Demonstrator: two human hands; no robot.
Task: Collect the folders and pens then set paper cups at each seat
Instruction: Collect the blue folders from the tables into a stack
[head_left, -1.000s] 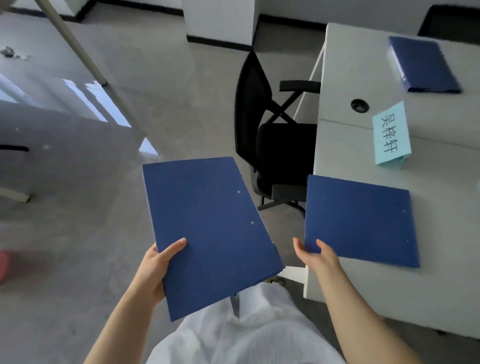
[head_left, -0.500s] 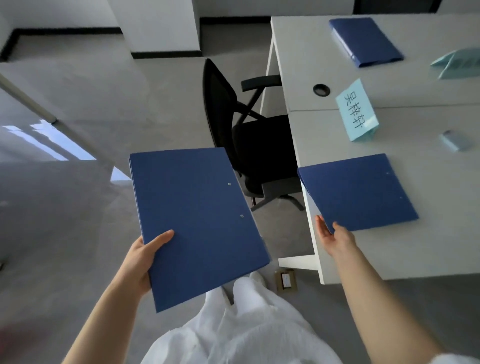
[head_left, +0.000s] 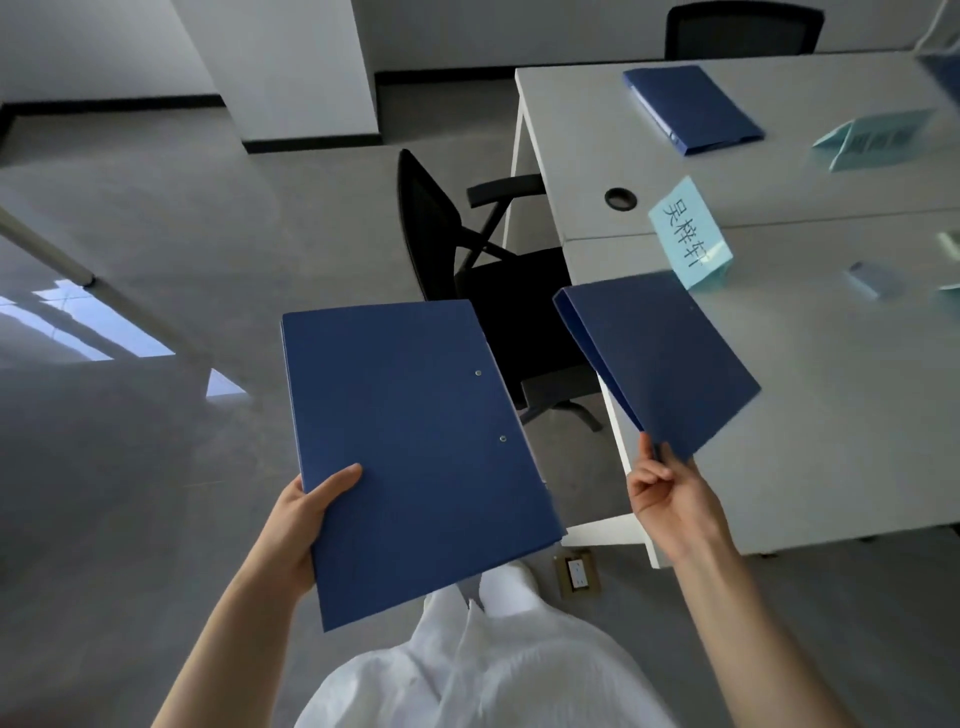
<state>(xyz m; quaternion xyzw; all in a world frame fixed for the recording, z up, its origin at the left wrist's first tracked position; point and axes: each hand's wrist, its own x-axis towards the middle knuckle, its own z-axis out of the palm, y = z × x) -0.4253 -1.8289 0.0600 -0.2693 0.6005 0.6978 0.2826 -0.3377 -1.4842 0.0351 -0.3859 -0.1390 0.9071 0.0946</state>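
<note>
While our left hand (head_left: 298, 525) clamps the near corner of a flat, matte dark-blue cardboard folder (head_left: 415, 452), our right hand (head_left: 670, 493) pinches the corner of a second blue folder (head_left: 660, 358), tilted above the smooth white desk (head_left: 831, 415). Its long axis runs up and away from that pinch, so it must travel leftward onto the first. A third blue folder (head_left: 693, 109) lies far beyond, nearer the right hand.

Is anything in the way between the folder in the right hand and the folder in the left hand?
Nothing visible is. The right hand holds its folder lifted at the desk edge, and the left hand holds the other folder beside it. Only open air, over floor and a chair, lies between them.
</note>
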